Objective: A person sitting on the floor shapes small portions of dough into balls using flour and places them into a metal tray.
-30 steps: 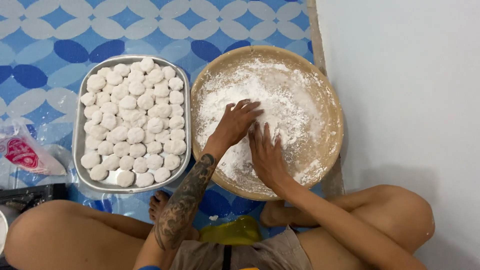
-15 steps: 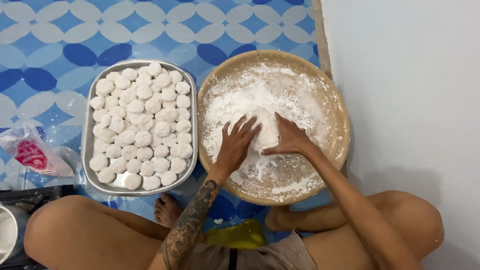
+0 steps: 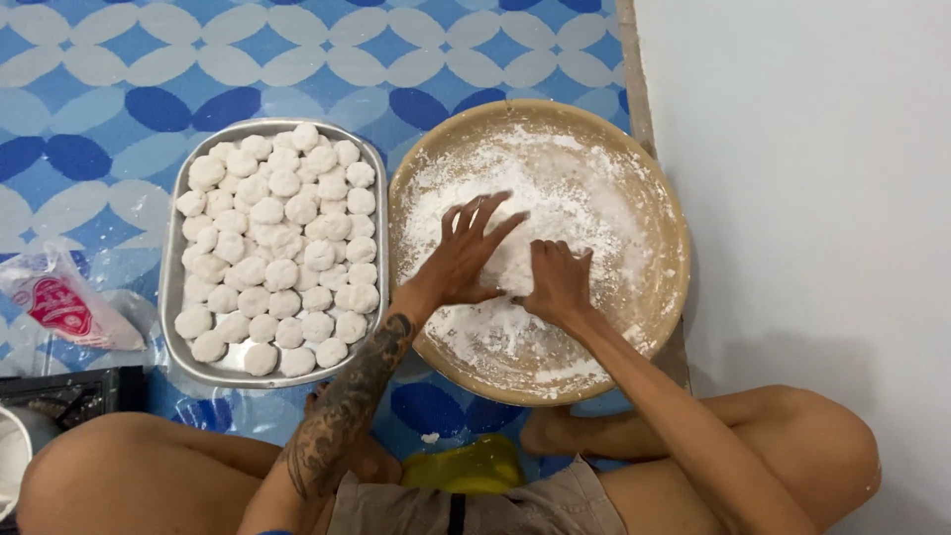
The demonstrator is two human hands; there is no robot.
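While the bag [image 3: 64,309] lies slumped at the far left, its lower end is lost against a dark crate at 7 o'clock, and I cannot tell what it holds. Next comes the tray [image 3: 174,297], packed with white dough balls [image 3: 277,243]; those underneath the top layer, if any, are hidden. Then the left hand [image 3: 461,258], fingers spread and flat, presses on the flour [image 3: 584,188] at the centre of the bowl [image 3: 666,297]. Just beside it, toward 3 o'clock, the right hand [image 3: 558,282] is curled, knuckles up, over a pale lump of dough between the two palms. That lump is mostly covered, so its shape is hard to make out, and whether the right fingers truly clasp it I cannot tell. To work it well, I judge both palms should press evenly, keeping the lump floured and clear of the rim.
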